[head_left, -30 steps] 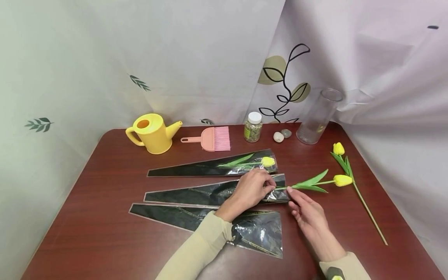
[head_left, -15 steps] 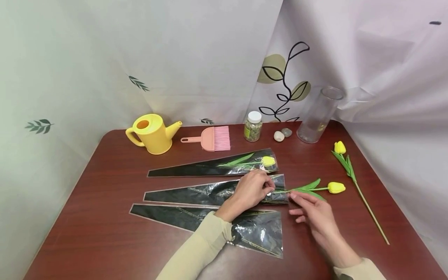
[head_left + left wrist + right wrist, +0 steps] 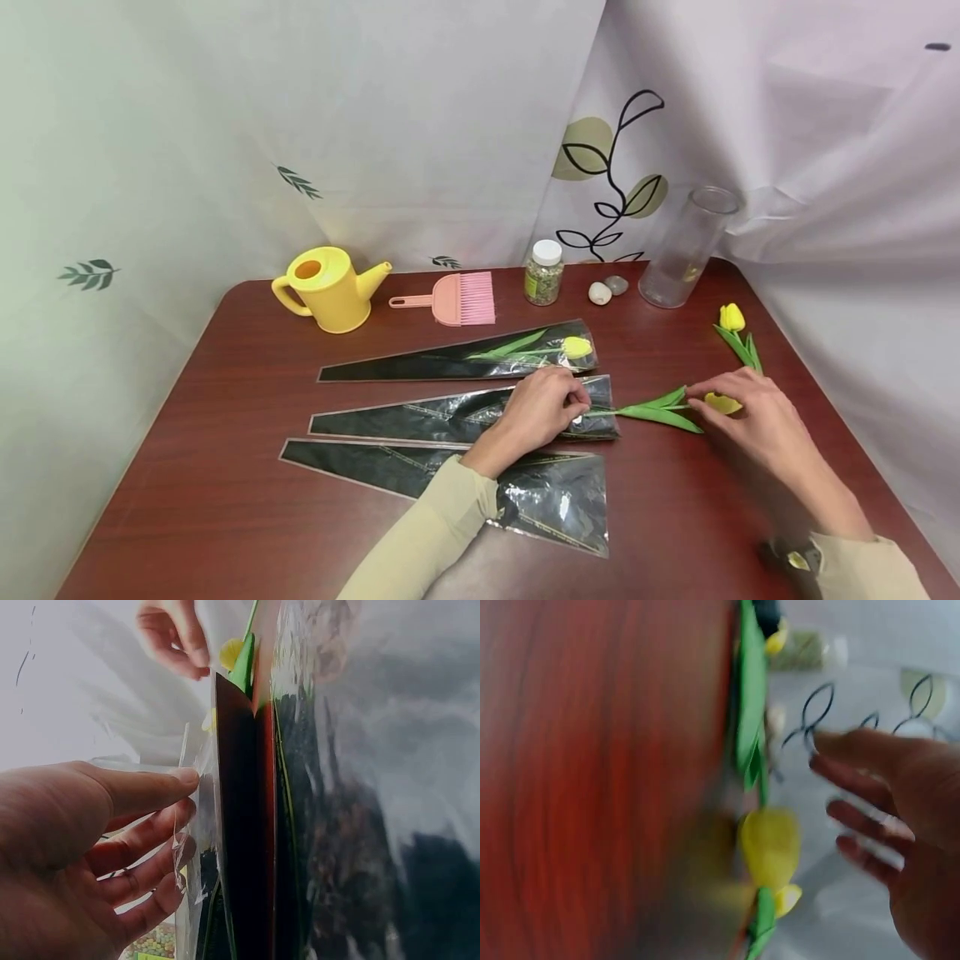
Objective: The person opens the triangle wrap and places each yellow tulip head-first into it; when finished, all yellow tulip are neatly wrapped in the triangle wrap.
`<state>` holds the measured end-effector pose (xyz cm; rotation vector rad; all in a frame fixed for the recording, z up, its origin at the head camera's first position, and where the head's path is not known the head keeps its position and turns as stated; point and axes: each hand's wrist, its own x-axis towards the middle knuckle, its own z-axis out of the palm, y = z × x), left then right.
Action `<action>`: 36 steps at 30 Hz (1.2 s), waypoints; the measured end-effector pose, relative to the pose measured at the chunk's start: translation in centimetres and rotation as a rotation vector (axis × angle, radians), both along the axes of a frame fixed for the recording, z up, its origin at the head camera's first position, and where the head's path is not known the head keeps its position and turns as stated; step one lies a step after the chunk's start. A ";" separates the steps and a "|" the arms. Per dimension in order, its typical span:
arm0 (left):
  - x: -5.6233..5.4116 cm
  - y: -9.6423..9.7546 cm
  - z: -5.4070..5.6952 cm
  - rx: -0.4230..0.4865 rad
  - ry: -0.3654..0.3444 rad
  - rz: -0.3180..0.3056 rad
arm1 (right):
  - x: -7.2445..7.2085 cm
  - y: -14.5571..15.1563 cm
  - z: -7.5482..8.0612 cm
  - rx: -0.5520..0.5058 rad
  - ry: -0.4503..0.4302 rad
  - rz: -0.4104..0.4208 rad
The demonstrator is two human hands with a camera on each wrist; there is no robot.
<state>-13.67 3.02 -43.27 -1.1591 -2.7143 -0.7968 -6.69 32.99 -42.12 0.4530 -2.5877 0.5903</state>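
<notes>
My left hand (image 3: 542, 404) pinches the open mouth edge of the middle black-and-clear flower sleeve (image 3: 420, 419). In the left wrist view, thumb and fingertips hold its clear film (image 3: 201, 825). A yellow artificial tulip (image 3: 660, 414) lies with its stem end inside that mouth; its leaves and bloom stick out to the right. Over the bloom hovers my right hand (image 3: 761, 417), partly hiding it. The right wrist view has the fingers loosely bent and apart from the tulip bloom (image 3: 769, 844). Behind, another sleeve (image 3: 390, 368) encloses a yellow tulip (image 3: 576, 347).
A third flat sleeve (image 3: 555, 500) lies in front. Another tulip (image 3: 732, 317) lies at the right edge, partly behind the right hand. Along the back stand a yellow watering can (image 3: 333, 292), pink brush (image 3: 461, 298), jar (image 3: 543, 273), pebbles (image 3: 600, 292) and glass vase (image 3: 678, 258).
The tulip's stem has slid left into the middle sleeve. My right hand has let go of the stem and moved right to the bloom. The left hand has stayed in place.
</notes>
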 end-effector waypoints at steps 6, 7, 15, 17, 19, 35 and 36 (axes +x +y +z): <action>0.1 0.1 0.0 -0.003 0.009 -0.001 | -0.6 1.8 -1.1 0.150 0.033 0.141; 0.1 0.1 -0.1 -0.002 0.008 -0.001 | -0.7 1.9 -1.2 0.171 0.031 0.144; 0.0 0.1 -0.2 -0.006 0.011 -0.003 | -1.1 1.9 -1.6 0.200 0.064 0.188; 0.0 0.1 -0.2 -0.009 0.009 -0.001 | -1.2 1.5 -1.7 0.168 0.070 0.208; 0.0 0.0 -0.2 -0.013 0.008 0.002 | -1.4 0.8 -1.8 0.138 0.068 0.232; 0.2 0.3 0.1 -0.020 0.026 0.014 | -3.2 -5.3 -2.0 0.017 0.000 0.371; 0.2 0.3 0.1 -0.022 0.026 0.014 | -3.2 -5.4 -2.1 0.013 -0.004 0.372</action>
